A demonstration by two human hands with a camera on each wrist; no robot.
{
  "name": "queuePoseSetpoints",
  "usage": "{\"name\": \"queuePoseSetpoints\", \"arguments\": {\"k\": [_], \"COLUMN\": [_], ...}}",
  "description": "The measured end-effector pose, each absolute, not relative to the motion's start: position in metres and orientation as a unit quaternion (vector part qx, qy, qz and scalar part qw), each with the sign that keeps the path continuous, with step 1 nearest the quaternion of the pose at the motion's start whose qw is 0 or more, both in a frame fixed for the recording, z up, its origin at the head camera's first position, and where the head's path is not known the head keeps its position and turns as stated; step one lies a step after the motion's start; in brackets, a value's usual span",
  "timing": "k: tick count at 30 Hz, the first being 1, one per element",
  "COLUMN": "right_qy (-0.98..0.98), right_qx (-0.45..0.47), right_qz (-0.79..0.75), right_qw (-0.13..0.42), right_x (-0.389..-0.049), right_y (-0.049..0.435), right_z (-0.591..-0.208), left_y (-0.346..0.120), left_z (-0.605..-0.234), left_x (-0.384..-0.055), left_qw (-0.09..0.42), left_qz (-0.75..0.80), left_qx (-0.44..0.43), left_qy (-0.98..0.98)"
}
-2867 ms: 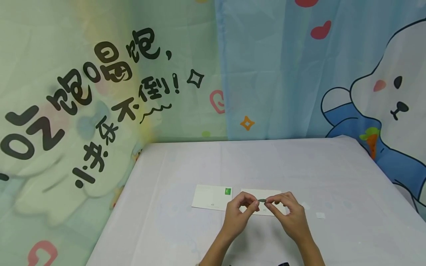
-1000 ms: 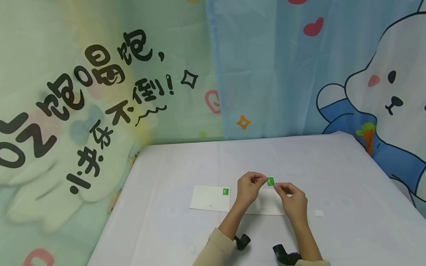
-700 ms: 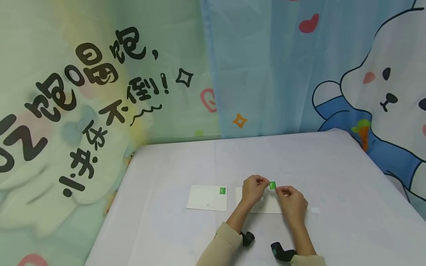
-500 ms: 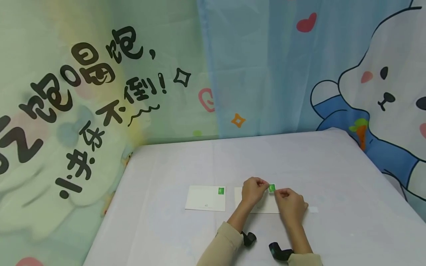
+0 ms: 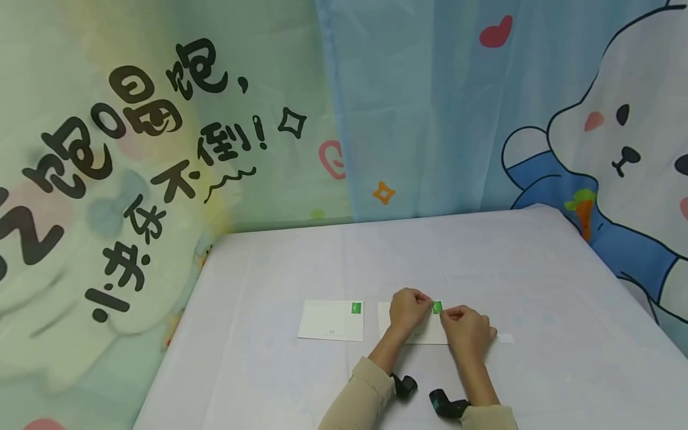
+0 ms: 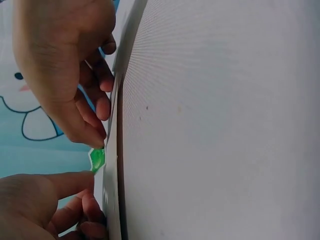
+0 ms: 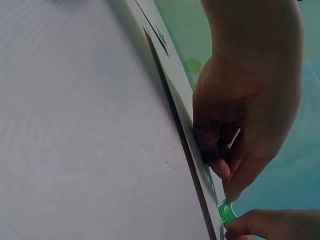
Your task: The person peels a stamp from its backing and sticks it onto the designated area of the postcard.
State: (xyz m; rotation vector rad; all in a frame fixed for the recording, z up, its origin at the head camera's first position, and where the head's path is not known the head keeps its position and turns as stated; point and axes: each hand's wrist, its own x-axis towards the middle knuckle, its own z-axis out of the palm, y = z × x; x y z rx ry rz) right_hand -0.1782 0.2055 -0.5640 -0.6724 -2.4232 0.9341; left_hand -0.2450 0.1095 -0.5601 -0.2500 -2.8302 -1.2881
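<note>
A small green stamp (image 5: 437, 307) with a pale edge is pinched between my hands at the top right corner of the right-hand white card or envelope (image 5: 432, 334). My left hand (image 5: 409, 307) holds its left edge by the fingertips, and my right hand (image 5: 469, 333) grips its lower right side. In both wrist views the stamp (image 6: 97, 159) (image 7: 226, 212) bends slightly between the fingers. Whether it touches the card beneath is hard to tell. To the left lies a second white card (image 5: 328, 321), bearing a similar green stamp (image 5: 356, 308) in its top right corner.
A small white square (image 5: 506, 338) lies on the white-covered table (image 5: 279, 269), right of my right hand. Black wrist devices (image 5: 405, 387) (image 5: 448, 405) sit below both hands. Printed curtains (image 5: 398, 107) hang behind the table's far edge.
My hands first pinch the stamp edge-on, then turn its green face to view above the right card. Since then both hands have lowered it to the card's top right corner.
</note>
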Motion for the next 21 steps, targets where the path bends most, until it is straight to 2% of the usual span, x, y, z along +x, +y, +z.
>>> {"name": "queuePoseSetpoints", "arguments": {"k": [21], "right_qy": [-0.885], "right_qx": [-0.248], "right_qz": [0.340], "right_qw": [0.198], "right_x": [-0.1787], "right_y": [0.2068], "right_z": [-0.5589], "left_y": [0.1136], "left_z": [-0.5609], "left_x": [-0.2458], "left_qw": [0.039], "left_qz": [-0.347], "left_qx": [-0.094], "left_qy": [-0.932]}}
